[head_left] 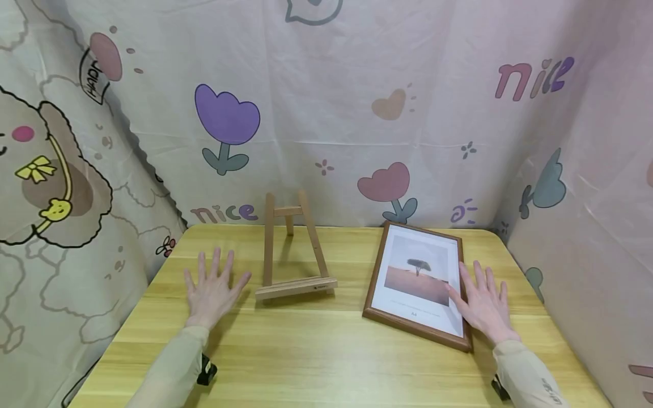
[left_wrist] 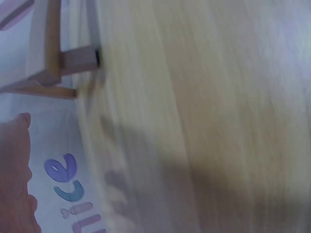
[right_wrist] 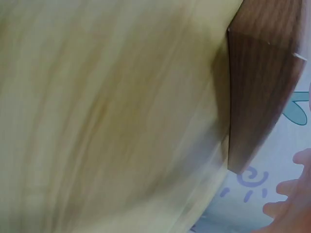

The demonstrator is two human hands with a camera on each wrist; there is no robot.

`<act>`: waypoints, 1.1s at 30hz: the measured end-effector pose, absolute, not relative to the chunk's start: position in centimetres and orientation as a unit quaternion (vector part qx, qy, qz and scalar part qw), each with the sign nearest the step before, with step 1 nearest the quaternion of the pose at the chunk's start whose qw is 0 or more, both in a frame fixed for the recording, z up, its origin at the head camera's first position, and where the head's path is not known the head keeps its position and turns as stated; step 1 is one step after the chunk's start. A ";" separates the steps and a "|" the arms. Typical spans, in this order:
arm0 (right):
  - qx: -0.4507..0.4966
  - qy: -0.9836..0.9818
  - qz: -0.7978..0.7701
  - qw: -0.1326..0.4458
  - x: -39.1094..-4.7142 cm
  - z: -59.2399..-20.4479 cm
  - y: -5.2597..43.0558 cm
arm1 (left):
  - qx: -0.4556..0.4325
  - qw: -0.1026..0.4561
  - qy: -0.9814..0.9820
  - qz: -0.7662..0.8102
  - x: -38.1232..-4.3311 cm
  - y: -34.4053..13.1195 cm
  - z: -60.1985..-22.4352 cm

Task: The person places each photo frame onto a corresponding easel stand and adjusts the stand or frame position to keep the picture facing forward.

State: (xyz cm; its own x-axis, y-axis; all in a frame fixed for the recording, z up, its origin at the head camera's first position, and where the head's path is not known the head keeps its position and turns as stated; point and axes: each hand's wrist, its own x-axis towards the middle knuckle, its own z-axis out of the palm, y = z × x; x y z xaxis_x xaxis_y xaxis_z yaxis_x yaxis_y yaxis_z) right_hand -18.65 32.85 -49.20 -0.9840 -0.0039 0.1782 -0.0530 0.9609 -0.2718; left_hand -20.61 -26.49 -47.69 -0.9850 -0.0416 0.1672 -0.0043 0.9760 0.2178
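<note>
A small wooden easel [head_left: 296,287] stands on the table left of its middle, its back leg propped behind. My left hand [head_left: 211,297] has its fingers spread beside the easel's left side and holds nothing; in the left wrist view the easel's corner [left_wrist: 46,48] is close by. To the right lies a picture frame [head_left: 418,283] with a brown wooden border and a print of a tree. My right hand [head_left: 482,303] is spread at the frame's right edge, its thumb over the glass; whether it touches is unclear. The right wrist view shows the frame's brown corner [right_wrist: 262,87].
The wood-grain table [head_left: 306,362] has rounded far corners. Cloth with printed flowers and words [head_left: 326,113] hangs behind the table and along both sides. A dark wrist device [head_left: 206,371] sits under the left sleeve.
</note>
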 end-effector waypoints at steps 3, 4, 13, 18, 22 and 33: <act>0.018 -0.986 0.140 0.084 -18.4 -48.9 32.9 | 0.009 0.087 -0.989 -0.117 -20.1 -25.9 -47.2; 0.018 -0.987 0.140 0.082 -18.4 -48.7 32.9 | 0.007 0.089 -0.989 -0.117 -20.0 -25.6 -46.9; 0.019 -0.988 0.151 0.019 -16.9 -47.7 33.2 | -0.035 0.103 -0.988 -0.106 -18.1 -20.9 -44.5; 0.024 -0.988 0.154 0.003 -15.7 -47.5 33.7 | -0.069 0.122 -0.987 -0.078 -17.3 -17.7 -43.7; 0.028 -0.989 0.143 0.003 -14.7 -47.7 33.8 | -0.096 0.124 -0.985 -0.074 -16.9 -14.5 -43.6; 0.022 -0.989 0.144 -0.004 -13.0 -48.9 33.1 | -0.187 0.071 -0.972 -0.120 -17.3 -5.1 -46.0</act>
State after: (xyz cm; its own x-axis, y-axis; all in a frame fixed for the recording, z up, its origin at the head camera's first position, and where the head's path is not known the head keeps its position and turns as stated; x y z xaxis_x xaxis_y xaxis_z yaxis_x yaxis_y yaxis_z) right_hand -13.02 33.11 -48.89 -0.9990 -0.0443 -0.0015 -0.0420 0.9574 -0.2858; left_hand -17.29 -5.09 -46.04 -0.9199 0.3468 0.1829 0.3810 0.9009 0.2077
